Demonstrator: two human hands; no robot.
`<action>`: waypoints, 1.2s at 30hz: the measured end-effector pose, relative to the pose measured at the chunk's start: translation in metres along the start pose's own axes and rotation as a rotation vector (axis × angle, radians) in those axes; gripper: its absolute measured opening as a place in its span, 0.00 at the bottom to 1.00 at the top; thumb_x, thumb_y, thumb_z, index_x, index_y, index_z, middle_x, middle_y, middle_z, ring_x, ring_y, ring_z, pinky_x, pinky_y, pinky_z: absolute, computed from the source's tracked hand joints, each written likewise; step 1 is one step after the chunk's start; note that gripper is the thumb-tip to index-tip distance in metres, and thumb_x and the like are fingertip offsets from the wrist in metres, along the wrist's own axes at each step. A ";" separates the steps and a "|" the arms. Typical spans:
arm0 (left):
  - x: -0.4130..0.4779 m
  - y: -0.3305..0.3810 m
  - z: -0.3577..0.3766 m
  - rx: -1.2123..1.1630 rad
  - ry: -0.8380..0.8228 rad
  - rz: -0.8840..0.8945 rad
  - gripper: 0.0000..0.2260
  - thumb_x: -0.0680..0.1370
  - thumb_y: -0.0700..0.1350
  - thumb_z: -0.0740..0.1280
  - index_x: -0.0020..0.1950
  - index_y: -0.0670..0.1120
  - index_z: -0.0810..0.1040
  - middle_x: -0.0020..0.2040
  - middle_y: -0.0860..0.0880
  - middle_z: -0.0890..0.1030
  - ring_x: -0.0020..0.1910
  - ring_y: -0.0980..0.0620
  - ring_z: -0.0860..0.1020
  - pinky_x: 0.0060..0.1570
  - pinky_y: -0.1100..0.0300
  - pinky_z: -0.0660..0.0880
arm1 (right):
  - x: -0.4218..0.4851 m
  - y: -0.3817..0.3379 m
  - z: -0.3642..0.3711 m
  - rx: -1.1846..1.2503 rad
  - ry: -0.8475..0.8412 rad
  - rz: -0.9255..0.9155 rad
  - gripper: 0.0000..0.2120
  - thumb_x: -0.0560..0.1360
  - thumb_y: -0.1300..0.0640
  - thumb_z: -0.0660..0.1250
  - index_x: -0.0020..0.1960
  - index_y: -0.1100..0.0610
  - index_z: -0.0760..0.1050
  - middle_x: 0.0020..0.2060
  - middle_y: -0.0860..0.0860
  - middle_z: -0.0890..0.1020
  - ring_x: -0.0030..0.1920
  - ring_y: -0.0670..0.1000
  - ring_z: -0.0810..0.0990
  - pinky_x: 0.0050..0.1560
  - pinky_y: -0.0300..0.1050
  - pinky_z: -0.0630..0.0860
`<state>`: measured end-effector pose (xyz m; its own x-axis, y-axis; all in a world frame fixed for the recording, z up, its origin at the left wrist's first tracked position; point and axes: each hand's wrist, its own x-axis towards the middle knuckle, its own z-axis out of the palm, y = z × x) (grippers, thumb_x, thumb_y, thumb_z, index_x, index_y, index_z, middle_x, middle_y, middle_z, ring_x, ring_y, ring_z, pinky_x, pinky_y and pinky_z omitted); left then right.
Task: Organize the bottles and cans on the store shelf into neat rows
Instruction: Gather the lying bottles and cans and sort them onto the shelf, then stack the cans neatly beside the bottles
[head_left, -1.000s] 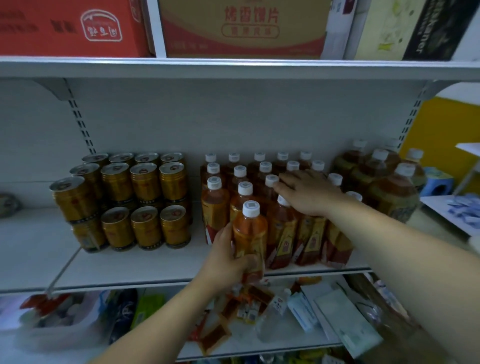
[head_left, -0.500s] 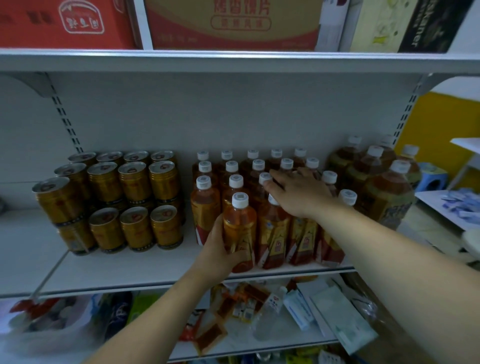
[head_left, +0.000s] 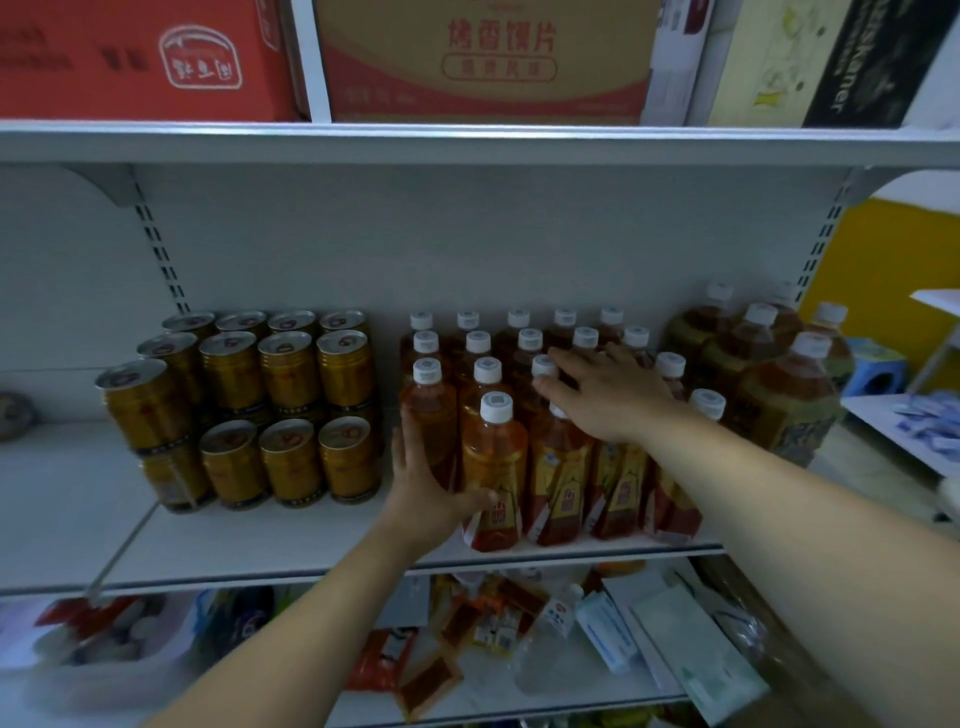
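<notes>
Two bare hands reach onto the white metal shelf (head_left: 260, 540) across the middle of the frame. At its centre stand rows of small amber plastic bottles with white caps (head_left: 478, 371), and one front bottle (head_left: 493, 467) stands ahead of the rest, near the shelf's edge. At lower centre the left hand (head_left: 428, 488) lies against that front bottle's left side, fingers straight and pointing up, thumb laid across the label low down (a flat press more than a closed grip). Right of centre, the right hand (head_left: 608, 397) is spread wide, palm down, resting on the caps of the middle rows and holding nothing. At centre left, just left of the left hand, sit gold metal cans (head_left: 291, 395) stacked two high. At centre right stand large amber bottles (head_left: 779, 400), just beside the small ones. Across the top of the frame sit red and tan cardboard boxes (head_left: 483, 57); below the shelf lie loose packets (head_left: 467, 623).
</notes>
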<state>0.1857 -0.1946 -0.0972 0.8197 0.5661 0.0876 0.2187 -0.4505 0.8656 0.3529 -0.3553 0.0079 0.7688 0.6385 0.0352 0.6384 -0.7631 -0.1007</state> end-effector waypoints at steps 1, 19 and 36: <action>0.001 0.000 0.002 -0.011 0.002 -0.002 0.62 0.56 0.63 0.77 0.70 0.65 0.29 0.76 0.55 0.35 0.75 0.54 0.43 0.66 0.54 0.49 | 0.000 0.000 0.001 0.002 0.001 -0.002 0.45 0.61 0.22 0.34 0.76 0.37 0.46 0.78 0.46 0.53 0.76 0.56 0.48 0.68 0.61 0.53; -0.037 0.003 -0.224 0.361 -0.096 0.089 0.16 0.71 0.53 0.70 0.58 0.57 0.74 0.52 0.61 0.76 0.49 0.62 0.75 0.52 0.57 0.72 | 0.040 -0.223 -0.023 0.143 0.021 -0.324 0.34 0.73 0.29 0.55 0.70 0.50 0.67 0.69 0.53 0.71 0.64 0.56 0.72 0.53 0.48 0.69; -0.128 -0.209 -0.528 0.576 0.020 -0.379 0.33 0.75 0.55 0.67 0.76 0.49 0.58 0.76 0.49 0.60 0.71 0.50 0.63 0.67 0.61 0.59 | 0.048 -0.599 0.043 0.132 -0.108 -0.529 0.36 0.74 0.30 0.56 0.73 0.52 0.62 0.72 0.55 0.66 0.68 0.58 0.68 0.62 0.50 0.68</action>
<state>-0.2444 0.1918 -0.0286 0.6225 0.7670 -0.1557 0.7393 -0.5110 0.4385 0.0059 0.1372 0.0270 0.3324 0.9430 0.0134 0.9208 -0.3214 -0.2211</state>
